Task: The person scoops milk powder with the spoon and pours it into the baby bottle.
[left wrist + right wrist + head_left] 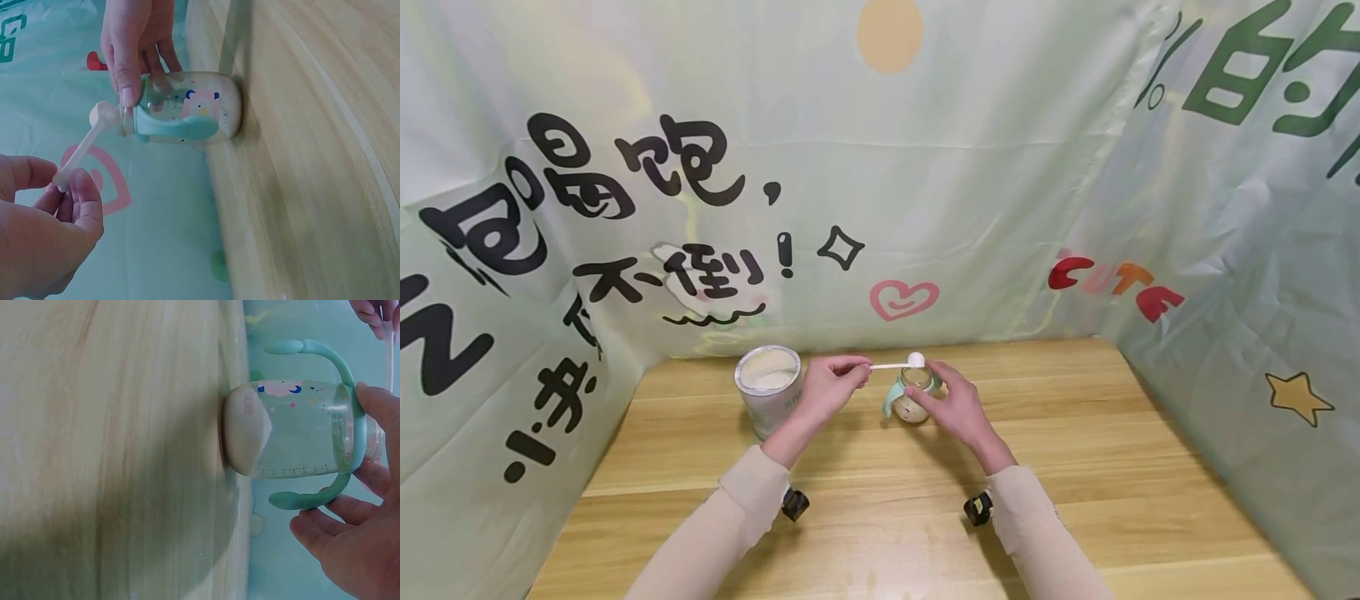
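Observation:
My left hand (831, 385) pinches the handle end of a white measuring scoop (84, 145) between thumb and fingers. Its bowl, heaped with pale powder, is held right over the mouth of a clear baby bottle (306, 428). The bottle stands upright on the table, with mint-green handles (178, 127) and a cartoon print. White powder (245, 431) lies in its bottom. My right hand (958, 404) grips the bottle round its neck ring, thumb on one side and fingers on the other. Left of my left hand stands an open can (767, 392) with whitish powder inside.
The wooden table (880, 517) is bounded by a pale green printed cloth (970, 208) at the back and both sides. A black wrist camera (794, 504) sits at the left cuff, another black camera (977, 508) at the right.

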Demonstrator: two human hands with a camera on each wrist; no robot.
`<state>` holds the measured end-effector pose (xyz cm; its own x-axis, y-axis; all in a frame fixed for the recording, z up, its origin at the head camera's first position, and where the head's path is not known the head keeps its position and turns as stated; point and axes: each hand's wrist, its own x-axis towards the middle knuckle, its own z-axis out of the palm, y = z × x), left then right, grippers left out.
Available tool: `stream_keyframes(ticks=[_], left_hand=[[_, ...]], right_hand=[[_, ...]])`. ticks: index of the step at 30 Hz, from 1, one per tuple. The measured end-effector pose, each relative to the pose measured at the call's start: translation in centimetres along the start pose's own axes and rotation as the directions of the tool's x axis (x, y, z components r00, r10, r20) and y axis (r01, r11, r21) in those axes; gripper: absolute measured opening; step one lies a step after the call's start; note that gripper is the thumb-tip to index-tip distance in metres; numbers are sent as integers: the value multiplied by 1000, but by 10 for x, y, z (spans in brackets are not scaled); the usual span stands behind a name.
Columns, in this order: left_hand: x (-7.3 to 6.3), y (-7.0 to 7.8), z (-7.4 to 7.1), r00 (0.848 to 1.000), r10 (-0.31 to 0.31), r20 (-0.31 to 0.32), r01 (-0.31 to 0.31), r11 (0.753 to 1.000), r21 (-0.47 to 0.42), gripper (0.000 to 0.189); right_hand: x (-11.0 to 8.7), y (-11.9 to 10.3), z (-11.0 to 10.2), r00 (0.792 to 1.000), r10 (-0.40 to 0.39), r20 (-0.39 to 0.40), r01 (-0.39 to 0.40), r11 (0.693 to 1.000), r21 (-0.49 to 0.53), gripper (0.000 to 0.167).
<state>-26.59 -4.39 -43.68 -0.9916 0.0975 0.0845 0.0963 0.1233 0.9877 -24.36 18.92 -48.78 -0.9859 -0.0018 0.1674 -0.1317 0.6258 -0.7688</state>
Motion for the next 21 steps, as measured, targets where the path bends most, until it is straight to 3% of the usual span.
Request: stream_keyframes(ticks=[13,21], left_hand=[[-1,-2,-1,999,43,10,-44,998,49,16],[-3,-5,-1,994,109,14,-109,990,87,16]], right_hand=[[0,0,0,1000,-3,4,3,1000,10,72],[1,0,1,1000,-17,-11,17,1000,-2,72]])
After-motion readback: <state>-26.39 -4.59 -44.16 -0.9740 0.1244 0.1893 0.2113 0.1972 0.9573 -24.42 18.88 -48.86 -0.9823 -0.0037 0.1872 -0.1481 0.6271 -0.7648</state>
